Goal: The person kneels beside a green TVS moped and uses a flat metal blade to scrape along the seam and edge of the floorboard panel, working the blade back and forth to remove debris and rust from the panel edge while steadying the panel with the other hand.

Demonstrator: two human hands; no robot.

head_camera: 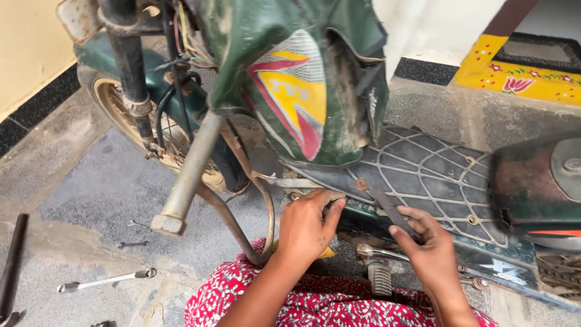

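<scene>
Grey concrete floor (91, 188), spanners (106, 280) lying loose — green moped (290, 91), left hand (305, 227) gripping the near edge of its footboard (423, 172), right hand (426, 248) closed on a flat spanner (387, 206) there.

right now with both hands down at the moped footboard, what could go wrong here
The right hand holds a flat spanner on a bolt in the footboard; if it slips, knuckles could hit the ribbed board. The left hand is tucked under the footboard edge by a bare metal tube, where fingers could get pinched or scraped. Loose spanners lie on the floor nearby, easy to kneel on.
</scene>
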